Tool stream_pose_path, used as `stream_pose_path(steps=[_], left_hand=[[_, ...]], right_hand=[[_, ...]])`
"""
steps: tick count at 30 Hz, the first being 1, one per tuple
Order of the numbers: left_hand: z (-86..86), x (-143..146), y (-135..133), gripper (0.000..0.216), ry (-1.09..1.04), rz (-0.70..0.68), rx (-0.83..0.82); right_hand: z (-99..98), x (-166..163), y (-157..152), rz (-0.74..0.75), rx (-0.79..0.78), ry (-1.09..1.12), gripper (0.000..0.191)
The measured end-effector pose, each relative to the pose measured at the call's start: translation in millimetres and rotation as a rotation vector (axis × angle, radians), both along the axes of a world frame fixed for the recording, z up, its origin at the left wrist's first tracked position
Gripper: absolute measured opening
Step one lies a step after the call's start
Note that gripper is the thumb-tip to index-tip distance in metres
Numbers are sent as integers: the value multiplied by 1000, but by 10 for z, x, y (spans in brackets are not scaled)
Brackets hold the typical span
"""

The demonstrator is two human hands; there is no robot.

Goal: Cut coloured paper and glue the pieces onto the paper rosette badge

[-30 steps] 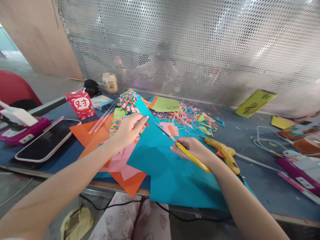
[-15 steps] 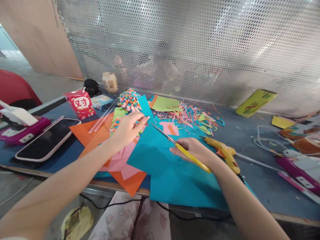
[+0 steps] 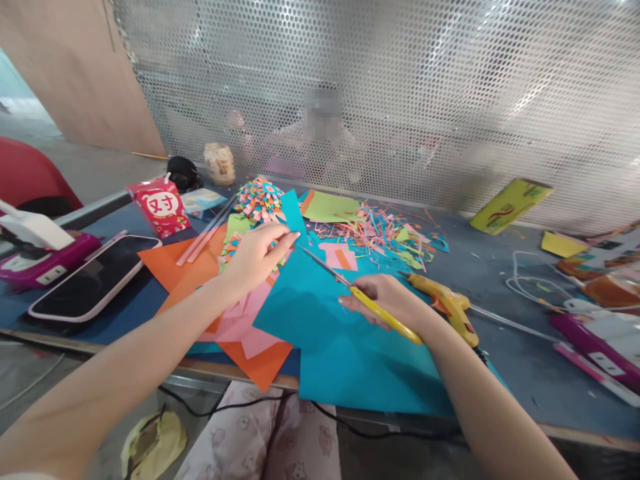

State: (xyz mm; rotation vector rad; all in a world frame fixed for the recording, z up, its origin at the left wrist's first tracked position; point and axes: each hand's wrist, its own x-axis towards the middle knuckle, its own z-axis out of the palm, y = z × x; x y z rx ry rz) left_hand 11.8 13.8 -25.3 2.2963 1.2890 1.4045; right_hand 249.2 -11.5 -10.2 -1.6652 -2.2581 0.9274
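Note:
My left hand (image 3: 257,255) pinches the far left part of a teal paper sheet (image 3: 345,347) and lifts its strip-like corner off the table. My right hand (image 3: 387,300) is closed round yellow-handled scissors (image 3: 360,297), whose blades point up-left into the teal sheet toward my left fingers. Pink and orange paper sheets (image 3: 240,327) lie under the teal one. A ball of folded coloured paper strips (image 3: 257,199) sits just beyond my left hand.
A yellow glue gun (image 3: 445,307) lies right of my right hand, its cable trailing right. A phone (image 3: 83,277), a red pouch (image 3: 160,207), paper scraps (image 3: 385,237) and a yellow box (image 3: 510,203) lie around. A person sits behind the perforated metal screen (image 3: 450,100).
The scissors have advanced slightly up-left along the teal sheet toward my left fingers. My left hand has shifted a little while it keeps its pinch on the paper.

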Motion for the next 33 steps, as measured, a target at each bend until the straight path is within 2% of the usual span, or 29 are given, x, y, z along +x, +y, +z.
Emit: stream_pose_path(steps=[9,15,18,21,25,28,30,33], left_hand=[[-7,26,2,33,-99,9,-38],[1,53,14,22,-532,-47,-312],[-6,67,22,22,-657,-55,-420],[-3,76,13,25,-654,-78,-464],[-2,66,7,27,-568,-25,-431],[-30,57,26,26,-552,-57,-467],[-67,55,52,28,-539,-82,-492],[-126,47,101,30,-484,-86,-461]], right_hand=[[-82,35,50,25,71,-24,43],[-161,63,100,18,95,67,41],[-186,57,126,-10,88,76,42],[-204,53,164,-86,142,25,43],[-165,51,201,-211,282,-225,40],[-129,52,203,-283,269,-385,33],[-136,61,203,-329,255,-399,29],[-175,82,213,-343,267,-399,34]])
